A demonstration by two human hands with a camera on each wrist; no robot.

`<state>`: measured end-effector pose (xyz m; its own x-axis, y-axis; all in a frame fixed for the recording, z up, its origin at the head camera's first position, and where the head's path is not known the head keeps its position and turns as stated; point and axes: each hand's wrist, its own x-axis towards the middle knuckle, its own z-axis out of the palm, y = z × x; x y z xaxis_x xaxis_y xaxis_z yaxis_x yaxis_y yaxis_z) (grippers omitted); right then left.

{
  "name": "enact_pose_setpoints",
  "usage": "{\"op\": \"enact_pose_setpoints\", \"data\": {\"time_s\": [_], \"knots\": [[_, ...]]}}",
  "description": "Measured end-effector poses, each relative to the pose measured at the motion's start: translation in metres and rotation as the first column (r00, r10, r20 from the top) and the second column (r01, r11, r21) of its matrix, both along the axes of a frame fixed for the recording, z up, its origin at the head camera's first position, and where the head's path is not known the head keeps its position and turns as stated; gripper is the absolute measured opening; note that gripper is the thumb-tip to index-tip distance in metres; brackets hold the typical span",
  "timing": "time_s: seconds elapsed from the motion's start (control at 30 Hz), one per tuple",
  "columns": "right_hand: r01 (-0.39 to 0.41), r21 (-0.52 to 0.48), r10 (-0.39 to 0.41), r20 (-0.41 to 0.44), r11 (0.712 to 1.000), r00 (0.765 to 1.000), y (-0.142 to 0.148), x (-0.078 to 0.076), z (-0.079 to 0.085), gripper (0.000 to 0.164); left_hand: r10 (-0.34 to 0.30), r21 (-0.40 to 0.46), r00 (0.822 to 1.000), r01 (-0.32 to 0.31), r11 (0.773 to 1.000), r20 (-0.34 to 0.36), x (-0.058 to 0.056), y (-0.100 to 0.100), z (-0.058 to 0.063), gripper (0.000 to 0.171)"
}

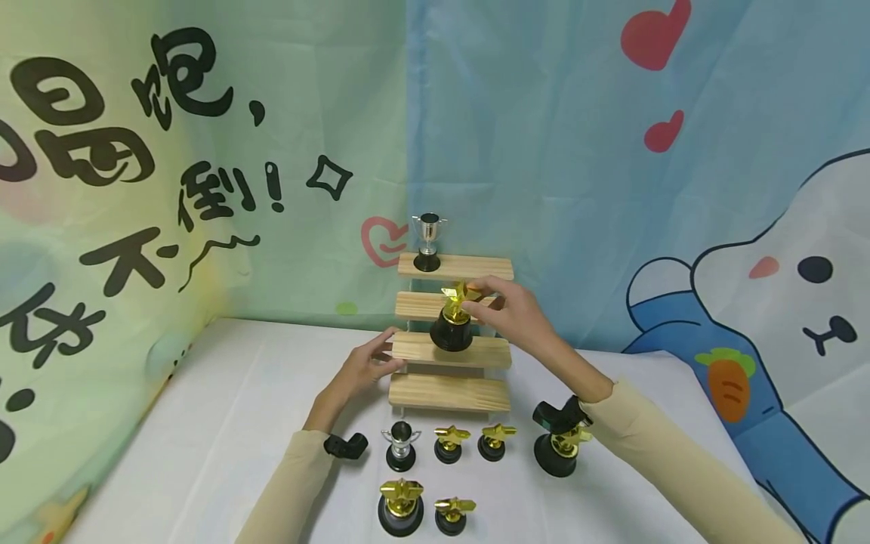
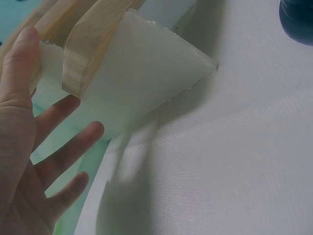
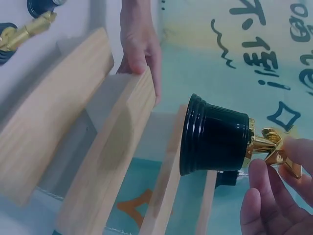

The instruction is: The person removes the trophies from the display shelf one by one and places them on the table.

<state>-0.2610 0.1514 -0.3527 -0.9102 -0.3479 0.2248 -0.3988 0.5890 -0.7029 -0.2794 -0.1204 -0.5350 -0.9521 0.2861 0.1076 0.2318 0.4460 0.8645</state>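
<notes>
My right hand (image 1: 506,306) pinches the gold star top of a trophy (image 1: 451,335) with a black base. In the head view the base overlaps the second-lowest plank of a tiered wooden display stand (image 1: 448,393). The right wrist view shows the same trophy (image 3: 215,137) lying sideways in the picture, its base beside the planks. At the stand's left end, my left hand (image 1: 367,363) holds a plank's end between thumb and index finger. The other fingers spread out beside the translucent side panel (image 2: 146,68). A silver cup trophy (image 1: 428,238) stands on the top plank.
On the white tabletop (image 1: 224,423) before the stand are another silver cup (image 1: 401,446) and several gold-topped trophies, such as a larger one (image 1: 400,514). One more trophy (image 1: 556,453) stands to the right, partly behind my wrist camera. A printed cloth (image 1: 530,151) hangs behind.
</notes>
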Motion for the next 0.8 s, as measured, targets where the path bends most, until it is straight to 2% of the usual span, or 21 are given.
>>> {"op": "enact_pose_setpoints", "data": {"time_s": [0.2, 0.4, 0.53, 0.57, 0.6, 0.77, 0.8], "knots": [[-0.017, -0.006, 0.018, 0.030, 1.000, 0.999, 0.012, 0.022, 0.005, 0.039, -0.008, 0.026, 1.000, 0.008, 1.000, 0.016, -0.001, 0.000, -0.001, 0.072], [0.019, 0.028, -0.021, 0.071, 0.999, 0.997, 0.025, 0.047, 0.006, 0.043, -0.016, 0.021, 1.000, 0.016, 1.000, 0.004, -0.002, -0.001, 0.000, 0.070], [0.022, 0.038, -0.024, 0.069, 0.999, 0.997, 0.033, 0.064, 0.003, 0.040, -0.029, 0.009, 1.000, 0.029, 1.000, -0.012, -0.001, -0.002, 0.001, 0.072], [0.025, 0.043, -0.028, 0.064, 0.999, 0.998, 0.035, 0.068, 0.002, 0.040, -0.034, 0.006, 0.999, 0.034, 0.999, -0.004, 0.002, -0.001, 0.006, 0.073], [0.028, 0.047, -0.031, 0.058, 0.998, 0.998, 0.037, 0.072, 0.002, 0.039, -0.035, 0.005, 0.999, 0.035, 0.999, -0.007, 0.002, -0.001, 0.006, 0.073], [0.044, 0.058, -0.046, 0.033, 0.997, 0.998, 0.044, 0.094, 0.000, 0.036, -0.031, 0.004, 1.000, 0.031, 1.000, 0.002, 0.002, -0.002, 0.007, 0.072], [0.044, 0.057, -0.046, 0.031, 0.997, 0.998, 0.045, 0.098, 0.000, 0.035, -0.026, 0.006, 1.000, 0.026, 1.000, -0.008, 0.000, -0.003, 0.002, 0.072]]}}
